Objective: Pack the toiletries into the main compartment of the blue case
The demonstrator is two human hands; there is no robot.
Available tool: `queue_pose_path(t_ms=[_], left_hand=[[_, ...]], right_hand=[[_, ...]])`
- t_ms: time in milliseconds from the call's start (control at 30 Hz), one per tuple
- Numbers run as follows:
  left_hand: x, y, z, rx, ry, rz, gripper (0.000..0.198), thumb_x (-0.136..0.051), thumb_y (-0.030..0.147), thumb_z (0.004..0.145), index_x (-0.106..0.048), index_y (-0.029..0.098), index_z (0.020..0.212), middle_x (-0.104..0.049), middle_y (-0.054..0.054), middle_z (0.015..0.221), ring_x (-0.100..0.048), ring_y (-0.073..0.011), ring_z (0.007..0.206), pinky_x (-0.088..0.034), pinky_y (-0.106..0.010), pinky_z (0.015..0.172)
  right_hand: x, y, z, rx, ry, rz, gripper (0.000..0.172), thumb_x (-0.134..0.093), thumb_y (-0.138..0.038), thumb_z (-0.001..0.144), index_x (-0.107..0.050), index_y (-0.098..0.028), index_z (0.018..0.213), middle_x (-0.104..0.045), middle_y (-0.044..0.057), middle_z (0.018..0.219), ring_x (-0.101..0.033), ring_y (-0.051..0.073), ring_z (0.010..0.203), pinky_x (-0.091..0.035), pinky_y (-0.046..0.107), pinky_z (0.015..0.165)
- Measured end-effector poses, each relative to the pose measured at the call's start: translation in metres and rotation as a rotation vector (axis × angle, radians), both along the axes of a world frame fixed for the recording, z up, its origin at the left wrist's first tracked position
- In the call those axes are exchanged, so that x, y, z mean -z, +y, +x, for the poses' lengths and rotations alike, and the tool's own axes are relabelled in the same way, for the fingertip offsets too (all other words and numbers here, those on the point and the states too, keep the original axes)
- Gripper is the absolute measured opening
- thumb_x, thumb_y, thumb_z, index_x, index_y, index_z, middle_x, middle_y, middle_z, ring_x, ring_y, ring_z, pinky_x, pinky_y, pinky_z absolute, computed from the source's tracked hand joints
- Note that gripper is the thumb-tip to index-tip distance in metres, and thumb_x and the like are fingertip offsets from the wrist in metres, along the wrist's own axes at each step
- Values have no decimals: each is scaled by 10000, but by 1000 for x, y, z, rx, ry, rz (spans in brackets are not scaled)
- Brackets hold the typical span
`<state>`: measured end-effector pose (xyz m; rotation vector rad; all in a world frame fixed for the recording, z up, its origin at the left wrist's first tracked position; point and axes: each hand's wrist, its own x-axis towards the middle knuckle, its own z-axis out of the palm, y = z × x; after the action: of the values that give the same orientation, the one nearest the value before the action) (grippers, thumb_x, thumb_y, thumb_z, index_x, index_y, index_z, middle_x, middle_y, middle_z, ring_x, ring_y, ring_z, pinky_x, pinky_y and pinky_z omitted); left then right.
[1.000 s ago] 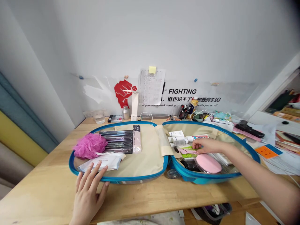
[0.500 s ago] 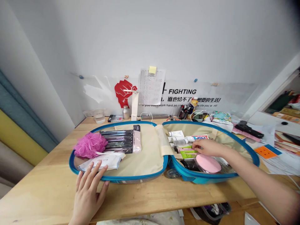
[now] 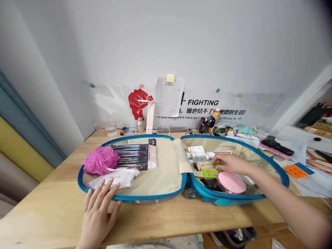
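Note:
A blue suitcase (image 3: pixel 155 199) lies open flat on the wooden desk (image 3: pixel 166 216). My left hand (image 3: pixel 100 214) rests open on its front rim, fingertips by a white wipes pack (image 3: pixel 115 178). The left half also holds a pink bath sponge (image 3: pixel 100 160) and a pack of dark toothbrushes (image 3: pixel 135 156). My right hand (image 3: pixel 232 163) reaches into the right half, fingers curled on small green and pink sachets (image 3: pixel 209 169). White tubes (image 3: pixel 197 154) lie just behind it and a round pink compact (image 3: pixel 231 182) lies just in front.
Along the wall stand a plastic cup (image 3: pixel 110 128), a small silver bottle (image 3: pixel 140 124), a white lamp (image 3: pixel 149 116), a power strip (image 3: pixel 171 129) and a pen holder (image 3: pixel 204 124). Papers, an orange card (image 3: pixel 295 170) and a black device (image 3: pixel 277 145) crowd the right side.
My right hand has shifted slightly over the sachets, which have moved a little under its fingers. My left hand has stayed on the rim. The view has drifted slightly.

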<state>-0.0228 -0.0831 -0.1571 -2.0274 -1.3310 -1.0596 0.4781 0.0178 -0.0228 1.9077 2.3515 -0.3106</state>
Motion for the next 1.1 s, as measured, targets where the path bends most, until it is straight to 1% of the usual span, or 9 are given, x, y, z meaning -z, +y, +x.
queue_pose_path(t_ms=[67,133,433,533,667,767,833,933,1100], left_hand=[[1,0,0,-4,-1,-1,596,-518,193,905,-370,227,1481,-511,-138,1439,-253,-227,1473,-130,-423,1214],[1,0,-1,-5,-2,1,594,-512,195,909,-368,227,1484,-508,-137,1441,-254,-224,1472,-129,-421,1214],[-1,1,0,5,0,7,606,-507,195,912,-348,236,1494,-507,-134,1440,-230,-201,1480,-124,-417,1213],[0,0,1,-1,-3,5,582,-514,191,907,-380,223,1473,-531,-143,1414,-239,-203,1477,-127,-410,1211],[1,0,0,-10,-3,-8,529,-523,205,903,-437,206,1425,-563,-148,1380,-263,-220,1469,-132,-406,1211],[2,0,0,-14,0,-13,505,-523,210,901,-460,199,1401,-580,-151,1360,-265,-220,1468,-129,-403,1211],[2,0,-1,-17,2,-15,499,-524,209,899,-468,194,1394,-589,-153,1348,-265,-222,1468,-128,-404,1212],[1,-1,0,-23,2,-23,488,-527,211,897,-479,189,1382,-593,-153,1342,-274,-230,1464,-133,-409,1211],[2,0,0,-29,-1,-25,459,-527,214,898,-499,192,1356,-590,-148,1348,-306,-231,1450,-141,-403,1208]], right_hand=[[0,2,-2,-8,-22,48,320,-564,-362,727,-652,-212,996,-688,109,1078,-631,290,1035,-474,398,893],[1,4,-4,-18,-31,57,280,-579,-318,714,-651,-222,968,-682,100,1094,-629,285,1046,-462,391,913],[4,4,-4,42,14,47,91,-558,-300,718,-573,-228,771,-706,55,827,-648,228,773,-456,317,691],[-3,1,-1,72,84,84,179,-488,-393,782,-549,-229,821,-697,54,816,-643,211,755,-475,312,694],[-18,4,-11,118,195,164,410,-336,-501,864,-543,-231,1094,-704,75,985,-661,215,826,-514,340,730],[-33,7,-43,38,301,204,491,-437,-536,833,-543,-244,1213,-665,81,1196,-645,247,1020,-511,373,861],[-42,7,-75,-91,316,163,499,-518,-512,808,-571,-247,1228,-635,71,1275,-616,262,1107,-485,381,934],[-51,7,-131,-308,259,47,471,-482,-444,866,-574,-245,1283,-634,65,1290,-604,244,1134,-470,361,955],[-36,13,-206,-530,43,-52,423,-423,-325,923,-580,-248,1308,-628,66,1307,-618,228,1121,-470,342,934]])
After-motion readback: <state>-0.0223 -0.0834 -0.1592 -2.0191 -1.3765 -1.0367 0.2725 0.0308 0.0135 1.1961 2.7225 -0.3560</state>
